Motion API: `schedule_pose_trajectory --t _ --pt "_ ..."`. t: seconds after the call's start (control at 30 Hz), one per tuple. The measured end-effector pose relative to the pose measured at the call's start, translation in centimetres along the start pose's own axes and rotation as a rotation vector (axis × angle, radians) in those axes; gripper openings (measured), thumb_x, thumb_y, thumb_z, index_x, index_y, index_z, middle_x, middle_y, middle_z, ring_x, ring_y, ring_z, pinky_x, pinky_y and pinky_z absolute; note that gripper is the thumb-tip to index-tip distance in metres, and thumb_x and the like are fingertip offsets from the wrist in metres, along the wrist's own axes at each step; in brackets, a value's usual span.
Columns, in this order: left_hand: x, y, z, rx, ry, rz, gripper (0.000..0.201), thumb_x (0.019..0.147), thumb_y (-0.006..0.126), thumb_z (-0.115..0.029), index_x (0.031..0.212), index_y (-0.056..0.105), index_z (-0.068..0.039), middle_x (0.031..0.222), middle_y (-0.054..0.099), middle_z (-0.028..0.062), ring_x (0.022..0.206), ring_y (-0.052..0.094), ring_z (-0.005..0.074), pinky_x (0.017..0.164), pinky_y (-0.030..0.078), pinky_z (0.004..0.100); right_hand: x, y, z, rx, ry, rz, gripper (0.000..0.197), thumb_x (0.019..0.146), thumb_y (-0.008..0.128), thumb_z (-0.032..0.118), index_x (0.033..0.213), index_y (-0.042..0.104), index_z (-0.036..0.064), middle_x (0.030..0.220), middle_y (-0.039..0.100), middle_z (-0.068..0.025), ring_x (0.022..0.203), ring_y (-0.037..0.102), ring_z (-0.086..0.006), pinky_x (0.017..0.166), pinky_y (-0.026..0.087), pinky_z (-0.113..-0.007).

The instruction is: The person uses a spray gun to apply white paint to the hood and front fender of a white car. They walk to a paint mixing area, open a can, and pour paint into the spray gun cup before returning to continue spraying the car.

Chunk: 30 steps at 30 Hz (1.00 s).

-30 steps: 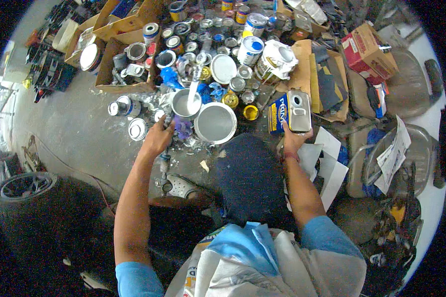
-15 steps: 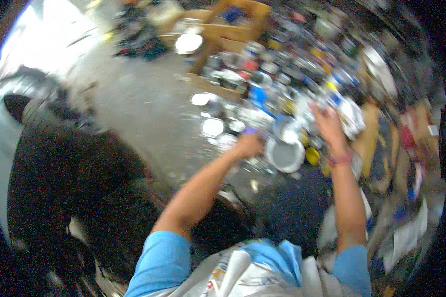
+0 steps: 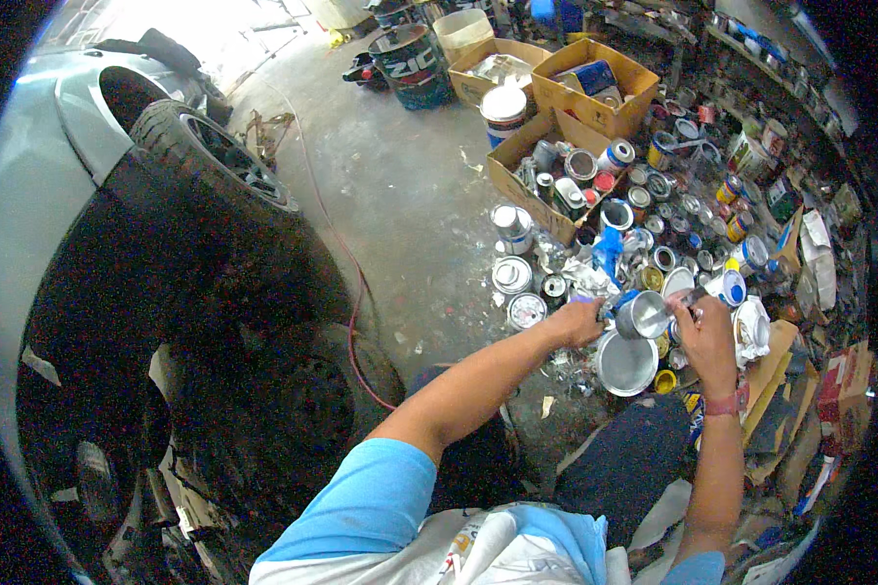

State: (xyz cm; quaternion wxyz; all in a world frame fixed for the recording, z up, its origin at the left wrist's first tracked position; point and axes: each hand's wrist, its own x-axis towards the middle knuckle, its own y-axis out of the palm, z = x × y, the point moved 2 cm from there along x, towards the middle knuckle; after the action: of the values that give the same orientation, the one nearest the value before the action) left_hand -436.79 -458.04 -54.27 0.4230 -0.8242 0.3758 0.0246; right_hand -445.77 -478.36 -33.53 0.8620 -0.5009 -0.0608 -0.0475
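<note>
My left hand point(image 3: 580, 320) grips the side of a small metal cup point(image 3: 642, 314) holding pale grey paint, just above the floor. My right hand point(image 3: 704, 336) is at the cup's right rim, fingers pinched on a thin stir stick point(image 3: 686, 311) that reaches into the cup. Right below the cup stands a wider round tin point(image 3: 626, 364) of grey paint, with a small yellow lid point(image 3: 665, 380) beside it. My knee in dark trousers point(image 3: 634, 458) is under my right forearm.
Several paint cans and lids point(image 3: 654, 214) crowd the concrete floor beyond the cup, among open cardboard boxes point(image 3: 595, 83). A car wheel point(image 3: 215, 161) and silver car body point(image 3: 29, 195) fill the left. A red hose point(image 3: 346, 283) runs along the floor. A dark drum point(image 3: 410, 54) stands far back.
My head has turned left, bringing the car and wheel into view. My right hand left the rectangular metal can and came over to the cup. My left hand stayed at the cup.
</note>
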Motion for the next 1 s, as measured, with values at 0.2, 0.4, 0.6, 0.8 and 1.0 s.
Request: schedule_pose_trajectory --t 0.2,0.4,0.6,0.8,1.0 --pt "0.0 -1.1 0.3 0.05 -0.051 0.041 0.078 0.1 0.061 -0.051 0.158 0.046 -0.002 0.132 0.07 0.0306 0.122 0.068 0.046 0.108 0.053 0.0533 0.6 0.5 -0.8 0.113 0.02 0.007 0.055 0.1 0.071 0.051 0.093 0.075 -0.003 0.09 0.072 -0.0278 0.088 0.07 -0.047 0.077 0.053 -0.053" --pt "-1.3 -3.1 -0.9 0.01 -0.075 0.034 0.076 0.104 0.057 -0.051 0.162 0.043 -0.004 0.14 0.064 0.0336 0.133 0.062 0.0468 0.114 0.048 0.0513 1.7 0.9 -1.5 0.187 -0.18 -0.017 0.049 0.1 0.07 0.044 0.084 0.07 -0.0021 0.085 0.069 -0.0256 0.085 0.067 -0.0479 0.078 0.052 -0.055" --pt "-1.7 -3.4 -1.4 0.034 -0.072 -0.014 0.073 0.105 0.057 -0.046 0.16 0.044 -0.001 0.139 0.065 0.034 0.132 0.063 0.0475 0.114 0.048 0.0503 1.9 1.1 -2.1 0.13 -0.181 -0.077 0.048 0.099 0.071 0.046 0.087 0.072 -0.0013 0.081 0.069 -0.0245 0.085 0.068 -0.0475 0.078 0.053 -0.055" --pt "-1.9 -3.6 -1.7 -0.025 -0.13 0.028 0.072 0.105 0.057 -0.045 0.16 0.045 -0.001 0.141 0.063 0.0348 0.134 0.062 0.0463 0.116 0.047 0.0486 1.8 1.0 -2.8 0.056 -0.204 -0.084 0.047 0.099 0.07 0.045 0.088 0.073 -0.0005 0.084 0.071 -0.0246 0.082 0.068 -0.0464 0.076 0.053 -0.057" --pt "-1.6 -3.6 -1.6 -0.023 -0.115 0.026 0.072 0.105 0.057 -0.045 0.16 0.045 -0.001 0.141 0.063 0.0351 0.134 0.061 0.0471 0.116 0.046 0.0494 1.6 1.3 -2.1 0.018 -0.17 -0.133 0.047 0.101 0.067 0.043 0.086 0.073 -0.0013 0.084 0.071 -0.0252 0.082 0.069 -0.0459 0.076 0.054 -0.057"
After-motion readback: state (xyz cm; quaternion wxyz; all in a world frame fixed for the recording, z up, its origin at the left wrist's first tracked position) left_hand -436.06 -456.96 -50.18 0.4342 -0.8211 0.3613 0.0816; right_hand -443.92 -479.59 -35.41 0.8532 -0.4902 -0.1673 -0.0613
